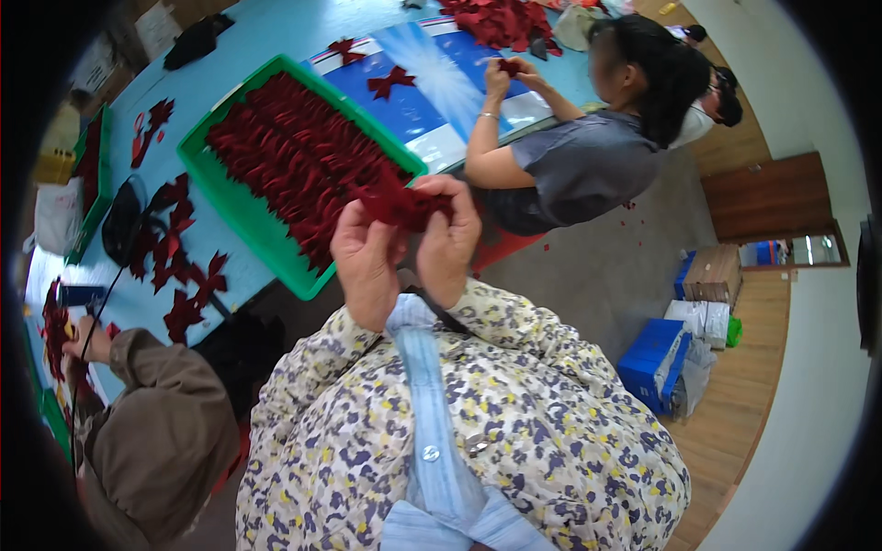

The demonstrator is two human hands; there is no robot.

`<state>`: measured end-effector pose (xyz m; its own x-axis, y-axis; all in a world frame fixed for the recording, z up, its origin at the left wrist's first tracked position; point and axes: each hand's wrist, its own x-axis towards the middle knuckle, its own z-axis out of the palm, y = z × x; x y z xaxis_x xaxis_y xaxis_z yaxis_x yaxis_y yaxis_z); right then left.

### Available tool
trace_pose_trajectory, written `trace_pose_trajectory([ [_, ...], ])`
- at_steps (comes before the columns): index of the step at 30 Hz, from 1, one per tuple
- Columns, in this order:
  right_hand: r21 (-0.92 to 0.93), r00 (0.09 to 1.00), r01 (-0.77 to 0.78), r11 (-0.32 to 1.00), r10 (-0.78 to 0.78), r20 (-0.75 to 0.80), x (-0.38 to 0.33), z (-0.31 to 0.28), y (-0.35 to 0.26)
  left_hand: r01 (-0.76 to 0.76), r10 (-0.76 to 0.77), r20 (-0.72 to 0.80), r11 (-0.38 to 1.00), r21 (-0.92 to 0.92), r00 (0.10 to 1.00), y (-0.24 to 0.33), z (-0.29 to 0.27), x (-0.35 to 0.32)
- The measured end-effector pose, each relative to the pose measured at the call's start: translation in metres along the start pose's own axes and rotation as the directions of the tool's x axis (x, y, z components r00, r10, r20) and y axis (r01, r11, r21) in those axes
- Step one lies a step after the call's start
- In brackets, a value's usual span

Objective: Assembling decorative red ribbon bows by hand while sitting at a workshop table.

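Hands raised together: my left hand (pixel 366 262) and right hand (pixel 448 241) pinch a dark red fabric bow piece (pixel 401 204) between fingertips, close above the green plastic tray (pixel 276 241) of red pieces for easy reach.

Dark red fabric piece (pixel 401 204), crumpled, above green tray (pixel 241 217).

A light blue desk (pixel 276 28) meets grey floor (pixel 606 266); wooden flooring (pixel 735 404) runs beside a white wall (pixel 827 367), blue boxes (pixel 654 361) stacked nearby.
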<state>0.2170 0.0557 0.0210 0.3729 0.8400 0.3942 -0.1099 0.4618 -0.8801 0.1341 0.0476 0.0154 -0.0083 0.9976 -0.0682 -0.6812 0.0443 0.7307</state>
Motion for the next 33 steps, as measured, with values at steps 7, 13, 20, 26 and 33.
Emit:
trace_pose_trajectory([
  [7,0.216,0.972,-0.21,0.954,0.228,-0.063,-0.049,0.056,0.035,-0.133,0.124,0.053,0.969,0.207,0.991,0.034,-0.068,0.004],
  [13,0.394,0.897,-0.409,0.823,0.443,0.005,-0.09,0.092,0.026,0.028,-0.028,0.002,0.999,-0.022,1.0,0.063,-0.103,-0.024],
  [20,0.092,0.995,-0.093,0.991,0.095,-0.025,-0.103,0.108,0.015,-0.486,0.382,0.304,0.62,0.616,0.873,0.087,-0.125,-0.028],
  [26,0.032,0.988,0.134,0.99,-0.136,0.077,-0.102,0.105,0.022,-0.491,0.389,0.3,0.689,0.534,0.871,0.086,-0.123,-0.024],
  [33,0.091,1.0,-0.02,0.996,0.019,0.007,-0.103,0.103,0.025,-0.241,0.214,0.131,0.941,0.237,0.968,0.068,-0.128,-0.024],
])
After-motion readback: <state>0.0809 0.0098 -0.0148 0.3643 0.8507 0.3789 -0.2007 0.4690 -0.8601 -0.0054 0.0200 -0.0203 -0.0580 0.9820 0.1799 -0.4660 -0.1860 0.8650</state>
